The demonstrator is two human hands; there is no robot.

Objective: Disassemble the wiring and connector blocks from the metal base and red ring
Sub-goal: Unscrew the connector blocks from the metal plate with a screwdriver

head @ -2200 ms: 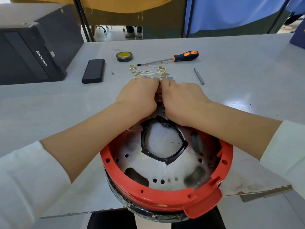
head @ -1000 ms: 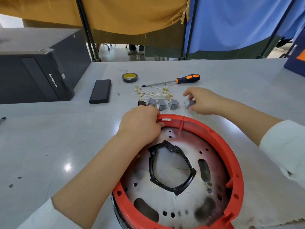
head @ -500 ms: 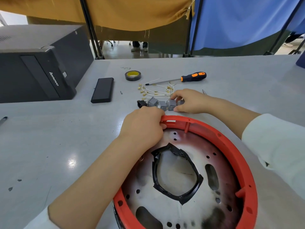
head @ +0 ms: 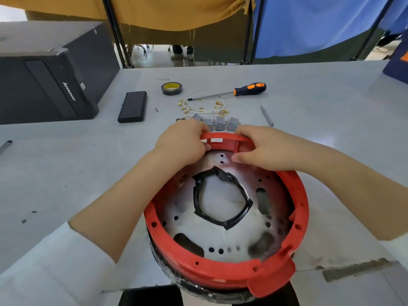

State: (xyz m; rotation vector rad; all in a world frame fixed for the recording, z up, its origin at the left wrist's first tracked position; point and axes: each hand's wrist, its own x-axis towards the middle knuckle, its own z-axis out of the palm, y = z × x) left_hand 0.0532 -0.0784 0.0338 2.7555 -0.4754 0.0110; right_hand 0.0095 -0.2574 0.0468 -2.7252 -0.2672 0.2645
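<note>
The right hand point(head: 268, 149) has come back from the grey connector blocks point(head: 217, 124) and now, like the left hand point(head: 184, 143), has its fingers curled over the far rim of the red ring point(head: 223, 276), at the frame's centre. I judge a hard pull could jerk the ring into the blocks and wires point(head: 203, 107) just beyond on the surface point(head: 66, 173).

We see a grey worktop point(head: 66, 173) under bright light, its near edge chipped. Behind it hang a mustard curtain point(head: 176, 12) and a blue curtain point(head: 320, 23) on black poles point(head: 114, 34), with pale floor point(head: 154, 58) showing beneath.
</note>
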